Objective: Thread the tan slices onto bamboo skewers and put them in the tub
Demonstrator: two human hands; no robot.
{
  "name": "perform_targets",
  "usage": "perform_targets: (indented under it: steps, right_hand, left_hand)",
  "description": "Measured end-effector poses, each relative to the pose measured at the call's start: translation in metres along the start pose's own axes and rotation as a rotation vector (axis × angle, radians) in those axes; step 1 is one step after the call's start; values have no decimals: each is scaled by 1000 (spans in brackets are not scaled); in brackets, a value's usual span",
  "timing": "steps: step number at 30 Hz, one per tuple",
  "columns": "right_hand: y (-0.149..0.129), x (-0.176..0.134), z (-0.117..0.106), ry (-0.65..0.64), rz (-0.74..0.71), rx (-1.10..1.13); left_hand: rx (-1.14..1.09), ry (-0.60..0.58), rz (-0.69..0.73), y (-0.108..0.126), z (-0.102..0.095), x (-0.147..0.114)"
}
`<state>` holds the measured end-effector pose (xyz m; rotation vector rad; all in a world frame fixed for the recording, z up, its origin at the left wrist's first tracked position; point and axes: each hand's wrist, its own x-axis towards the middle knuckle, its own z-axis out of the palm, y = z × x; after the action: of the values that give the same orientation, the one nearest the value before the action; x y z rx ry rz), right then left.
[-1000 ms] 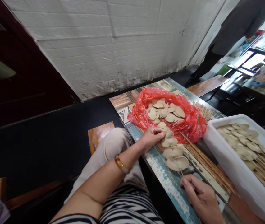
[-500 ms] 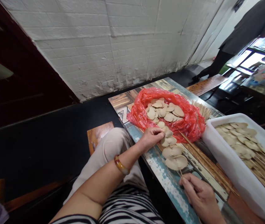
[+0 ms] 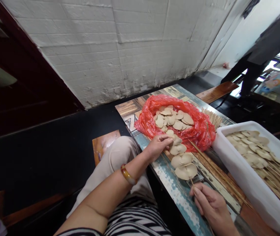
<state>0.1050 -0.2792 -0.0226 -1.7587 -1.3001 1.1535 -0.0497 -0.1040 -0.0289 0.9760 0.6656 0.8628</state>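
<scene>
My right hand (image 3: pixel 210 205) grips the lower end of a thin wooden skewer (image 3: pixel 191 182). Several flat, round beige slices (image 3: pixel 185 171) are threaded along it in a row. At the upper end of the row, my left hand (image 3: pixel 160 147) pinches one of the slices (image 3: pixel 177 140) between thumb and fingers. Just beyond that hand, a crumpled red plastic bag (image 3: pixel 149 111) lies open on the table with loose slices (image 3: pixel 165 119) in it. The fingertips of the left hand partly cover the slice they hold.
A white plastic tub (image 3: pixel 243 183) at the right holds filled skewers (image 3: pixel 255 149). Bare skewers (image 3: pixel 212 118) stick out behind the red bag; others (image 3: pixel 218 170) lie along the patterned table (image 3: pixel 169 183). A wooden stool (image 3: pixel 105 144) is by my knee. A person (image 3: pixel 268 49) stands at the far right.
The person in the background has shifted to the right. My hands, the skewer and the slices hold nearly the same position, with only a slight shift of the view.
</scene>
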Motion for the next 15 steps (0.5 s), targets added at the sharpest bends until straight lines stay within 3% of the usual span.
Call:
perform_targets:
  steps: [4, 15]
  right_hand:
    - [-4, 0, 1, -4, -12, 20]
    - [-1, 3, 6, 162, -111, -85]
  left_hand:
    - [-173, -8, -98, 3, 2, -1]
    - [-206, 108, -125, 5, 14, -2]
